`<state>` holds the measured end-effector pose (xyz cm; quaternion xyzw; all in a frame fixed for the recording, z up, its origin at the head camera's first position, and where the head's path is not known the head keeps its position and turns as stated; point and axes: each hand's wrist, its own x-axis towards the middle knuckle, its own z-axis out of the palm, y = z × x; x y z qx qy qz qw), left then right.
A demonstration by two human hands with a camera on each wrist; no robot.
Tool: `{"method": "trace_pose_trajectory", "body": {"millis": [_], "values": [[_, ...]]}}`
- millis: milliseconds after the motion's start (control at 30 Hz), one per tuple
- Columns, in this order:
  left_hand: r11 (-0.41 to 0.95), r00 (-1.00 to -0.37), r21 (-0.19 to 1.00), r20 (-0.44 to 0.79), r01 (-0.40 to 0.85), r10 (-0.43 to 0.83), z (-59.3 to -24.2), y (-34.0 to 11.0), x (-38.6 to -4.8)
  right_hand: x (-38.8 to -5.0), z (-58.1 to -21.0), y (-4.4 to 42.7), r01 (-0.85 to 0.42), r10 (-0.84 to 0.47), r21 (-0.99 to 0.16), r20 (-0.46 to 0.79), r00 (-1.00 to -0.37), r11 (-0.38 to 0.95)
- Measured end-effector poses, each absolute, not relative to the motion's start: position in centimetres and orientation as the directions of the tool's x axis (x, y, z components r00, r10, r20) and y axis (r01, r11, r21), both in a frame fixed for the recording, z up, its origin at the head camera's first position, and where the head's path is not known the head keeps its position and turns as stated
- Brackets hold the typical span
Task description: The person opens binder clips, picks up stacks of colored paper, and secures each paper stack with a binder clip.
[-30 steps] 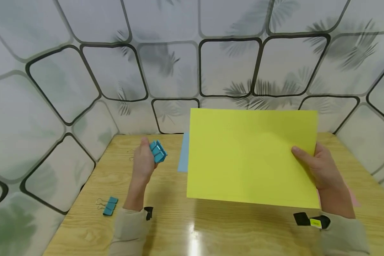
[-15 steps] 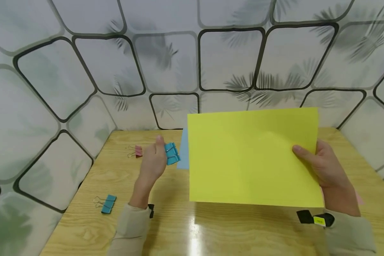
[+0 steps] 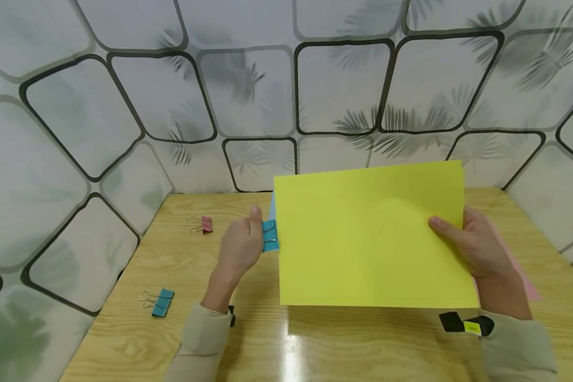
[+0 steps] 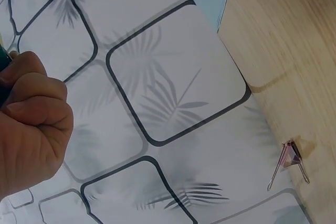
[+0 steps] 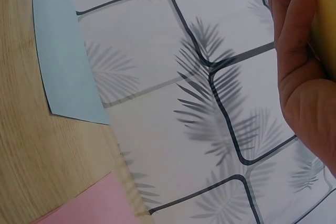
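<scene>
In the head view my left hand (image 3: 239,246) grips a blue binder clip (image 3: 270,236), fingers curled and thumb up. The clip meets the left edge of a yellow sheet (image 3: 363,239); whether its mouth is around the edge I cannot tell. My right hand (image 3: 482,249) holds the sheet's right side above the table, thumb on the front and the other fingers behind. Curled left fingers (image 4: 39,108) appear in the left wrist view, where the clip is mostly cut off. The right wrist view shows the back of the yellow sheet (image 5: 326,19) beside the right fingers.
A second blue binder clip (image 3: 163,303) lies at the table's left, and a pink binder clip (image 3: 207,225) farther back. Light blue paper (image 5: 65,51) lies near the back of the wooden table, pink paper (image 5: 94,203) at the right. A patterned backdrop (image 3: 248,101) rises behind.
My left hand has moved right, bringing the blue binder clip from apart to the yellow sheet's left edge. The sheet has tilted slightly, its left side lower. The pink clip has come into clear view.
</scene>
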<state>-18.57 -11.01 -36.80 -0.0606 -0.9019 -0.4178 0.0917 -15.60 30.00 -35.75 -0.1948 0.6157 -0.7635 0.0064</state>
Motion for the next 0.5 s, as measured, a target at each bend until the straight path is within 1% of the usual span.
{"method": "trace_pose_trajectory", "body": {"millis": [267, 500], "values": [[0.748, -0.97, 0.629, 0.227, 0.212, 0.084, -37.1, -10.1, -18.4, -15.7, -35.9, 29.7, -0.18, -0.291, -0.954, 0.247, -0.924, -0.238], [0.783, -0.967, 0.579, 0.227, 0.227, 0.112, -37.0, -9.5, -18.2, -15.7, -36.0, 29.2, -0.138, -0.28, -0.967, 0.196, -0.94, -0.213]]}}
